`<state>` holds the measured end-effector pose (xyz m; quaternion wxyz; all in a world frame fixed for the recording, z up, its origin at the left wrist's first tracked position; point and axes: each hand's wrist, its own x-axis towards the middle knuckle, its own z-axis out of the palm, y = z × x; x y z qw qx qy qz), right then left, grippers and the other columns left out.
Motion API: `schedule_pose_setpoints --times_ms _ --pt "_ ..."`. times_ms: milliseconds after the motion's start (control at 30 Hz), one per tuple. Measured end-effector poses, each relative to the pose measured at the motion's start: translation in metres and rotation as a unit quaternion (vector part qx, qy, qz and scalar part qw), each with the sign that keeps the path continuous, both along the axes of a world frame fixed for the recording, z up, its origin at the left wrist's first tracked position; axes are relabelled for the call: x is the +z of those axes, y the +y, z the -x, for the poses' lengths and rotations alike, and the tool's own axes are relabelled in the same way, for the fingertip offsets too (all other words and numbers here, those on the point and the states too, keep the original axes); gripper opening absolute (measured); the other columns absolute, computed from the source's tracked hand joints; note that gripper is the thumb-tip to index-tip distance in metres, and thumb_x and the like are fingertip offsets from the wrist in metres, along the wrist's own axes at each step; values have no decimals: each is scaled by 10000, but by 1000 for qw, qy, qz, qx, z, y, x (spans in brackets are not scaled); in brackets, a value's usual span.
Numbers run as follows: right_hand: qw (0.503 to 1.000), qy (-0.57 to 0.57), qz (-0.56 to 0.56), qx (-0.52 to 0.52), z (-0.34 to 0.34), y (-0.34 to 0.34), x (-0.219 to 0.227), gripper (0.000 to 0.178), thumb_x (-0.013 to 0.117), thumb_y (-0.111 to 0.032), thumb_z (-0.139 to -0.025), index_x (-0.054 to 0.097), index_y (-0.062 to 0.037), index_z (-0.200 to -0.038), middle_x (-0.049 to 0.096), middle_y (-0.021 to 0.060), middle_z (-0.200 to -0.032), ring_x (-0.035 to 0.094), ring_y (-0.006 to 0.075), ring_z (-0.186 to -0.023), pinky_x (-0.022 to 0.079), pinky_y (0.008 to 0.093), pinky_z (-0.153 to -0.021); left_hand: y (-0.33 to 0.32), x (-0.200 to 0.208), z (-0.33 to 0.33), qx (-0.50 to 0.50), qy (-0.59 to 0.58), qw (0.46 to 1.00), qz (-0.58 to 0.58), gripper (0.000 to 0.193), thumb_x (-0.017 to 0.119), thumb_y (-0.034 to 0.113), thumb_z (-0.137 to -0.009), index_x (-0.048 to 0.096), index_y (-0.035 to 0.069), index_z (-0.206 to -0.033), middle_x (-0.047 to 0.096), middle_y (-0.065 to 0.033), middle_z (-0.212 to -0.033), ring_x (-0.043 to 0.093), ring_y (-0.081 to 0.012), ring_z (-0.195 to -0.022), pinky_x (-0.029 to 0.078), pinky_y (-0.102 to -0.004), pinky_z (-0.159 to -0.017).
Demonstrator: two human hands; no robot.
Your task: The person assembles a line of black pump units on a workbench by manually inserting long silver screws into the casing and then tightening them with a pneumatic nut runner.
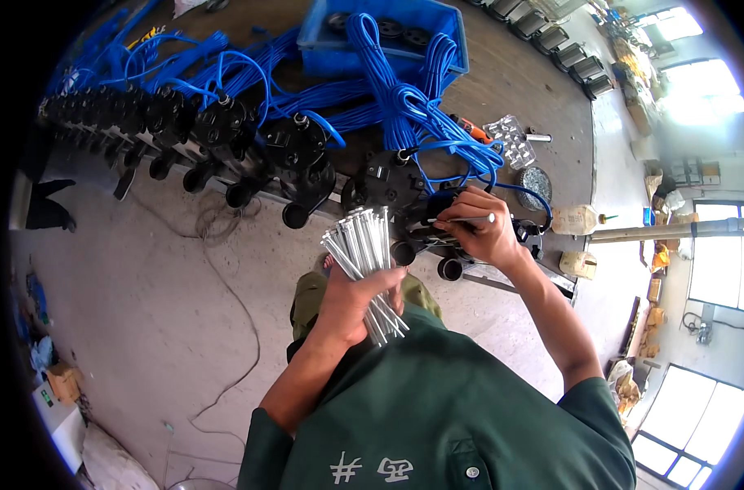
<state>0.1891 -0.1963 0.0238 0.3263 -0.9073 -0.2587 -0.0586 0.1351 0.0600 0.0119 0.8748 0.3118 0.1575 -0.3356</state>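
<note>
My left hand [345, 304] is closed around a bundle of long silver bolts [362, 241], their heads up and their shanks fanning out below the fist. In a pinch between the fingers of my right hand [488, 235] is a single long bolt [468, 219], lying nearly level. That hand is over the black pump [425, 227] at the right end of a row; whether the bolt touches the pump cannot be made out. Just left stands another black-topped pump [388, 181] with a round outlet facing me. Part of the right-hand pump is hidden by my right hand.
More black pumps [298, 159] line the bench edge to the left. Coiled blue cables [413, 106] lie behind them, beside a blue crate [380, 57]. A clear compartment tray [512, 140] and a round dish of small metal parts [535, 188] are at the right. A cable [253, 327] trails across the floor.
</note>
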Motion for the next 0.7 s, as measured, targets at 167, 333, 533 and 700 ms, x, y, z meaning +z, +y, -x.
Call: schedule_pose_setpoints --times_ms 167,333,533,700 --pt "999 -27 29 -13 -1 4 5 101 811 -46 -726 726 -46 -781 676 79 -770 648 280 -745 525 382 -645 -16 29 -20 -13 -72 997 -4 202 714 -13 -870 569 28 -1005 583 -78 -703 597 -187 -534 494 -355 -506" --pt "984 -72 -27 -163 21 18 -15 97 815 -41 -740 723 -18 -760 687 98 -746 655 290 -679 523 380 -615 -28 34 -31 -3 -73 997 3 216 720 0 -867 564 28 -1014 577 -86 -706 589 -194 -537 488 -358 -505" --pt "999 -23 2 33 -2 -10 2 87 767 -31 -767 708 -39 -830 653 100 -785 632 315 -755 515 408 -660 -34 27 -43 0 -91 996 -11 230 732 28 -862 569 35 -1025 615 -112 -786 588 -193 -551 492 -350 -518" --pt "998 -54 7 16 -7 -14 -12 117 790 -107 -751 715 -87 -838 664 102 -815 651 332 -781 530 439 -655 -65 43 -67 39 -228 972 -42 212 769 16 -833 645 -21 -1001 714 -126 -895 608 -149 -542 480 -297 -477"
